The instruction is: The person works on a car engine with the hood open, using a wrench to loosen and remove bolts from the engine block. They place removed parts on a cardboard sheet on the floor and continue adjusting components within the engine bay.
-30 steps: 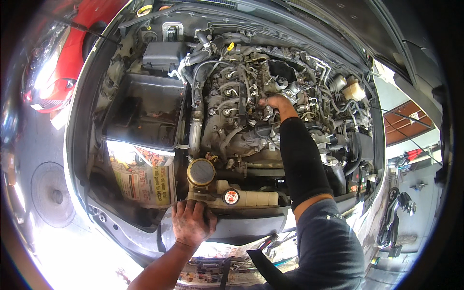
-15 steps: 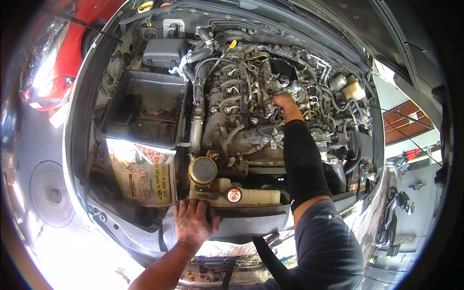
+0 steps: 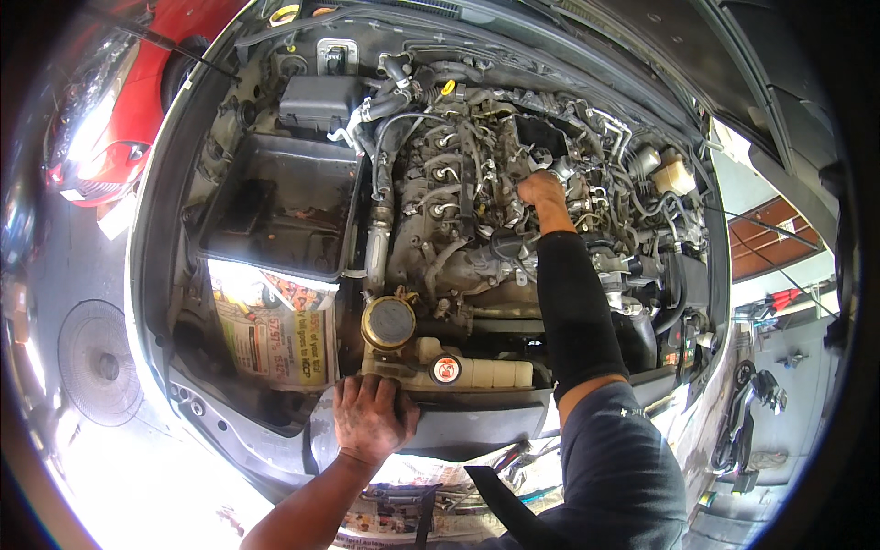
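An uncovered car engine [image 3: 458, 174] fills the middle of the view, with metal pipes, hoses and injectors showing. My right hand [image 3: 543, 189] reaches down among its parts, just below a square black opening [image 3: 541, 137]. The fingers are closed, and whatever they hold is hidden by the hand. A black sleeve [image 3: 579, 302] covers that forearm. At the front, my left hand [image 3: 371, 417], smudged dark, grips the edge of the grey front panel [image 3: 477, 423] with bent fingers. Just beyond it stand a round metal cap [image 3: 389, 323] and a cream plastic tank [image 3: 495, 372].
An open black box [image 3: 284, 206] sits left of the engine, with newspaper [image 3: 275, 341] before it. The raised hood [image 3: 678, 55] hangs at the upper right. A red car [image 3: 147, 110] and a floor fan [image 3: 103, 362] stand to the left.
The view has shifted slightly, so the engine bay sits a little lower and to the right. Both hands keep their places, with the right still closed among the engine parts.
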### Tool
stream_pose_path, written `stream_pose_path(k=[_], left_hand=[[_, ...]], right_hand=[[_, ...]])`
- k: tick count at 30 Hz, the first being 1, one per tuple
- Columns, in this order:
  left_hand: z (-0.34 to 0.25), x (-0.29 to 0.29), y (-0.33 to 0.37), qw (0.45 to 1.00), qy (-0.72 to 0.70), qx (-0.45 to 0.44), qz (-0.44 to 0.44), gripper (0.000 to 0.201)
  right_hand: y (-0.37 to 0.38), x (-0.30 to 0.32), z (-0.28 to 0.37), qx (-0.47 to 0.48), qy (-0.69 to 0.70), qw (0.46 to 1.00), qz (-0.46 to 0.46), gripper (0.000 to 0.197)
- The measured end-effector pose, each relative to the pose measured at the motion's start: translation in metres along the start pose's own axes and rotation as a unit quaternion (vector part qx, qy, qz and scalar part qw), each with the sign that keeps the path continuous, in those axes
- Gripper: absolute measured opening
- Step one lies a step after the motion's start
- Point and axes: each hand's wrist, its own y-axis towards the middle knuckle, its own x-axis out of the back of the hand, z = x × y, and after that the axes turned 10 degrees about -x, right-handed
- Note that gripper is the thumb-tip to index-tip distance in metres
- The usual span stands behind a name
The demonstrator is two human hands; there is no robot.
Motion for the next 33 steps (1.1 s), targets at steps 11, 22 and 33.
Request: stream_pose_path(k=[11, 22, 33], left_hand=[[-0.001, 0.001, 0.001, 1.0, 0.007, 0.002, 0.005, 0.015], [-0.001, 0.001, 0.001, 1.0, 0.004, 0.012, 0.01, 0.015], [0.0, 0.0, 0.002, 1.0, 0.003, 0.007, 0.01, 0.016]], right_hand=[[0.035, -0.027, 0.001, 0.062, 0.021, 0.99, 0.127, 0.071], [0.042, -0.029, -0.004, 0.029, 0.014, 0.996, 0.089, 0.073], [0.004, -0.008, 0.017, -0.019, 0.043, 0.998, -0.036, 0.06]])
